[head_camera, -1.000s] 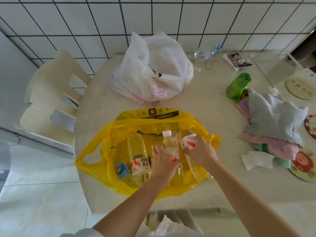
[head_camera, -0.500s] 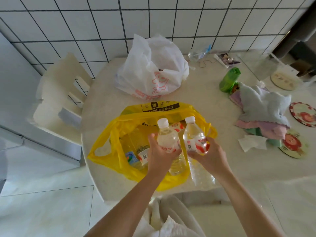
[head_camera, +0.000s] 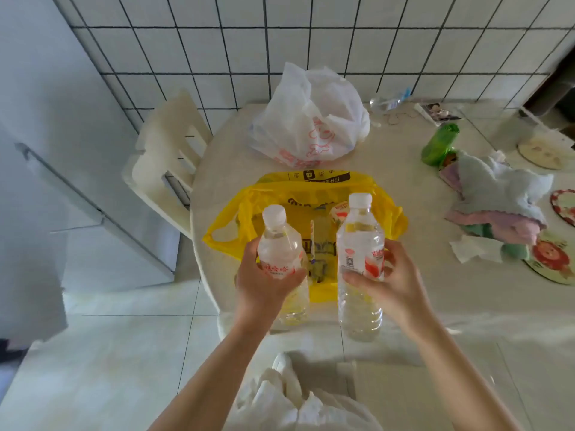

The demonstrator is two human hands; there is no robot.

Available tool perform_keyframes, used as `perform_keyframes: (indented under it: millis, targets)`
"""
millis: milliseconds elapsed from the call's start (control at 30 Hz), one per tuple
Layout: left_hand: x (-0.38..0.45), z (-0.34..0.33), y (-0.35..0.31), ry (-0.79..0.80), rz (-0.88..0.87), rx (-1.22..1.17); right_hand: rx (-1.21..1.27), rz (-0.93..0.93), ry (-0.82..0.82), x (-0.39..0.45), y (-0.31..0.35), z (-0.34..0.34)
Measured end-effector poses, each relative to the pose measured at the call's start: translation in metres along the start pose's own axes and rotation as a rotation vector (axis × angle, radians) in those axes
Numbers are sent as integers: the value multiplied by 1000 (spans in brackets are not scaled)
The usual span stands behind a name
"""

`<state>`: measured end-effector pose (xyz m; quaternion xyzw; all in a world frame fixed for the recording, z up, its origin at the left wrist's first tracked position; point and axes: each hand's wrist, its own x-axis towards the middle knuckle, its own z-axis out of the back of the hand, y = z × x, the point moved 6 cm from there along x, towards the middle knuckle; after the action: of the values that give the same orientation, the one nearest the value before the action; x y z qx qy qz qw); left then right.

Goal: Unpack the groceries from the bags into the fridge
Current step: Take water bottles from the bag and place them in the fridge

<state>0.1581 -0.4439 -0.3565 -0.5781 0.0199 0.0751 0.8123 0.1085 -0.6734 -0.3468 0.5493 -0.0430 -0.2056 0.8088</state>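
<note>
My left hand (head_camera: 264,283) grips a clear water bottle (head_camera: 280,244) with a white cap and red-and-white label, upright above the yellow bag (head_camera: 230,219). My right hand (head_camera: 392,281) grips a second, taller water bottle (head_camera: 359,241) of the same kind, also upright. Both bottles are lifted clear of the yellow bag, which lies open on the round table (head_camera: 389,188) with a small carton (head_camera: 339,213) and other items still inside. A white plastic bag (head_camera: 311,119) stands behind it. The grey fridge (head_camera: 62,169) is at the left.
A white chair (head_camera: 168,157) stands between table and fridge. On the table's right lie a green roll (head_camera: 440,144), a pile of cloths (head_camera: 497,200), a crumpled tissue (head_camera: 473,248) and round coasters (head_camera: 550,262). Tiled wall behind; pale floor tiles below.
Both hands have lifted the two bottles up out of the yellow bag and pulled them nearer to me. The view has shifted right-to-left, bringing the fridge more into sight.
</note>
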Motion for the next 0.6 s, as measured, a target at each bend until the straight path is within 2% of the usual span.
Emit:
perform_keyframes:
  millis: [200,433,600]
  targets:
    - [-89,38,40,-153,122,-27,23,74,236,-51,-6,-30]
    - [-202,101,80,-411,288,-74,-161,214,478,-123,-6,-82]
    - [-260,150,98,-595,364,-115,-207,275,700,-175,10,-135]
